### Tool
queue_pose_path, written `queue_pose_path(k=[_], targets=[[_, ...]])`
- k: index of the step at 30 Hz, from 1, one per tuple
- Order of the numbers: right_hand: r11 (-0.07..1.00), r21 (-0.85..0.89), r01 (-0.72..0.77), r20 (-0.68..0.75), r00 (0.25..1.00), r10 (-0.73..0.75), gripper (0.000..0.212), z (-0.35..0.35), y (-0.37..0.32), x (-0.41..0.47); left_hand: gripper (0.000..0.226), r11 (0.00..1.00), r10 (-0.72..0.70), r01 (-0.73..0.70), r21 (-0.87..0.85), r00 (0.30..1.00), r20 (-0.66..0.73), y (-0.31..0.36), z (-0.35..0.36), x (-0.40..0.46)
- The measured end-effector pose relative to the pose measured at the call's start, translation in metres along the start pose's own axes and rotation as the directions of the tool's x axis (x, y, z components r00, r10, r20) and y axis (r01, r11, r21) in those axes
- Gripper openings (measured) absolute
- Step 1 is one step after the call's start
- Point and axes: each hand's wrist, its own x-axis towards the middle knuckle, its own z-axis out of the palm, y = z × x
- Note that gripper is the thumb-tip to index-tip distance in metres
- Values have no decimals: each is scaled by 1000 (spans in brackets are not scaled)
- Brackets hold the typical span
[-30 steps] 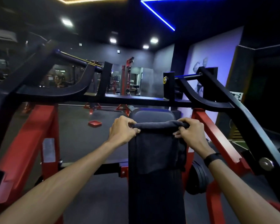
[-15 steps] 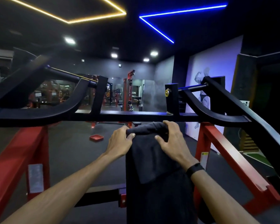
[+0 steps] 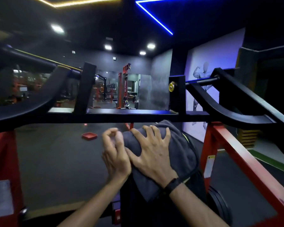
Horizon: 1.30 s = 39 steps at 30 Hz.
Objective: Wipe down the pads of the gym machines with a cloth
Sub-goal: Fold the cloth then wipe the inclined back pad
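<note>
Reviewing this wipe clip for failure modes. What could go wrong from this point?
1. The right hand presses the cloth with spread fingers rather than gripping it; much of it hangs off the pad's right side, so it could slide off mid-wipe.
2. The left hand sits at the cloth's left edge, apparently holding nothing, so nothing anchors that side.
3. The black crossbar runs just above the knuckles; an upward stroke might hit it.

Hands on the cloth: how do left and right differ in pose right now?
The right hand lies flat on the cloth with fingers spread wide; the left hand sits at the cloth's left edge, fingers curled. The right wrist wears a dark band; the left is bare. Both are at the top of the pad.
</note>
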Motion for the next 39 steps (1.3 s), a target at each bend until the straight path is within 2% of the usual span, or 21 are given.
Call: queue_pose_path(k=[3, 5, 6, 10, 13, 15, 20, 22, 23, 28, 34, 39], targets=[[999, 50, 12, 5, 1000, -12, 64, -2, 10, 4, 40, 975, 216, -219, 31, 973, 81, -3, 0, -1], [997, 80, -22, -1, 1000, 22, 62, -5, 20, 9, 43, 906, 385, -405, 122, 910, 157, -3, -1, 1], [995, 85, -56, 14, 998, 55, 63, -7, 27, 13, 45, 876, 424, -455, 160, 885, 193, -2, 0, 1], [975, 27, -221, 99, 971, 217, 69, -17, 69, 26, 49, 830, 420, -494, 258, 859, 294, 5, -1, -1], [926, 133, -354, 87, 935, 345, 64, -20, 100, 20, 44, 767, 469, -575, 284, 805, 364, 8, -1, -2], [873, 245, -422, 63, 905, 420, 57, -18, 110, 11, 43, 672, 539, -682, 288, 718, 441, 9, -1, -2], [787, 366, -497, -9, 843, 537, 50, -11, 116, -14, 52, 343, 655, -920, 190, 379, 653, 10, 2, -2], [738, 418, -529, -7, 811, 585, 52, -10, 117, -24, 55, 263, 646, -953, 153, 291, 705, 11, 3, -2], [722, 436, -537, -11, 799, 601, 54, -9, 118, -31, 57, 242, 637, -959, 144, 269, 723, 11, 3, -2], [645, 477, -597, 4, 735, 678, 66, -4, 122, -64, 65, 240, 610, -958, 158, 275, 743, 12, 4, -9], [551, 489, -676, 61, 657, 752, 72, 4, 126, -118, 68, 332, 621, -913, 237, 401, 674, 12, 1, -17], [517, 470, -715, 101, 626, 774, 69, 6, 123, -160, 64, 414, 588, -875, 250, 467, 661, 3, -8, -45]])
